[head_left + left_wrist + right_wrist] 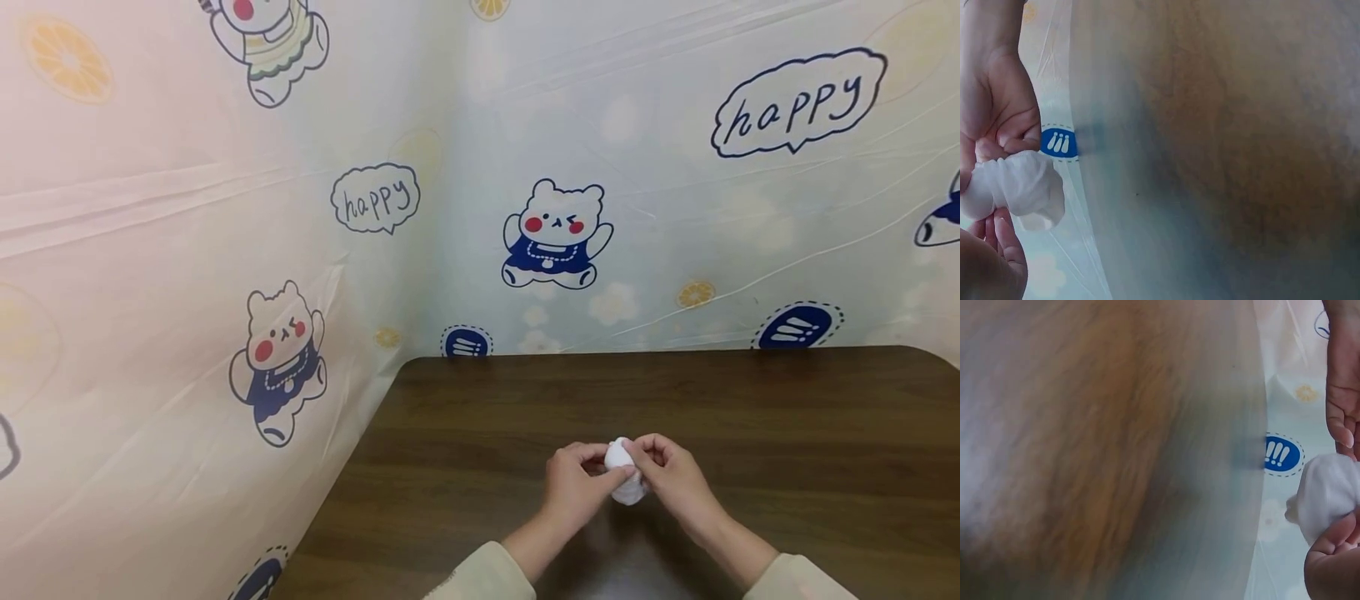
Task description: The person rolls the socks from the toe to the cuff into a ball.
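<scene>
Just above the table, a small white soft-looking bundle (pixel 628 492) is held between both hands. My left hand (pixel 572 485) pinches its left side with thumb and fingers, and my right hand (pixel 675 477) pinches its upper right side. Creases and a smooth rounded end show on the bundle (pixel 1029 187) in the left wrist view. From the right wrist, the bundle (pixel 1329 494) looks rounded, with a small nub sticking out. Whether it is cloth or something else I cannot tell. Fingers cover part of it.
A dark brown wooden table (pixel 465 450) with rounded corners lies under the hands. Behind it and along its left side hangs a pale curtain (pixel 450 267) printed with bears, orange slices and the word "happy".
</scene>
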{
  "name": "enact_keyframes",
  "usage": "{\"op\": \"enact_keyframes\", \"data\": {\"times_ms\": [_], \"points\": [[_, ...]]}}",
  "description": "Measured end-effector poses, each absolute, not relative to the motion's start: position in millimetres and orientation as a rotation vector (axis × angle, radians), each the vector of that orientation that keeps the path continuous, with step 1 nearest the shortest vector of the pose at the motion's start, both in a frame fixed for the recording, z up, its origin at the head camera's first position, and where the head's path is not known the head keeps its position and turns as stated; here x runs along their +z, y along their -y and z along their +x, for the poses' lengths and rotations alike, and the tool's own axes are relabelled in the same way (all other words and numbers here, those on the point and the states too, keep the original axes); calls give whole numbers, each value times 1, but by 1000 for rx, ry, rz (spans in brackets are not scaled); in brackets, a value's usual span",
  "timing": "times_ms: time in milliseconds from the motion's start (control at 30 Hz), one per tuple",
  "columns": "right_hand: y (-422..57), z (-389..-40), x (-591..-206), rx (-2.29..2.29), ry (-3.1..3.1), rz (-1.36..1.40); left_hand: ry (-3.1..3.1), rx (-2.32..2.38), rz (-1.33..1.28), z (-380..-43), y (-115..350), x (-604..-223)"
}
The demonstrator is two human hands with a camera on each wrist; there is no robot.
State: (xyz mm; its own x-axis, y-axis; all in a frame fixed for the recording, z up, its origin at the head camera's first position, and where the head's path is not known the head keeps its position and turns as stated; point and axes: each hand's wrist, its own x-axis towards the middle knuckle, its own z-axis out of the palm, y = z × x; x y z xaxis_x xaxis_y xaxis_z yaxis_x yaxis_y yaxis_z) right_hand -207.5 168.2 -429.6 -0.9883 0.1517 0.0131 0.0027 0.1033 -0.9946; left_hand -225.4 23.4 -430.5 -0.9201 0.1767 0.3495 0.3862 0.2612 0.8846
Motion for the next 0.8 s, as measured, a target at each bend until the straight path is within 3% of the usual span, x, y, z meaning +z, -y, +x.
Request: {"op": "enact_keyframes", "data": {"times_ms": [367, 800], "points": [[-170, -202, -433, 2045, 2214, 215, 2462, -1697, -391, -234, -15, -423], [-160, -207, -436, 1588, 2351, 92, 2476, -1690, -365, -238, -17, -423]]}}
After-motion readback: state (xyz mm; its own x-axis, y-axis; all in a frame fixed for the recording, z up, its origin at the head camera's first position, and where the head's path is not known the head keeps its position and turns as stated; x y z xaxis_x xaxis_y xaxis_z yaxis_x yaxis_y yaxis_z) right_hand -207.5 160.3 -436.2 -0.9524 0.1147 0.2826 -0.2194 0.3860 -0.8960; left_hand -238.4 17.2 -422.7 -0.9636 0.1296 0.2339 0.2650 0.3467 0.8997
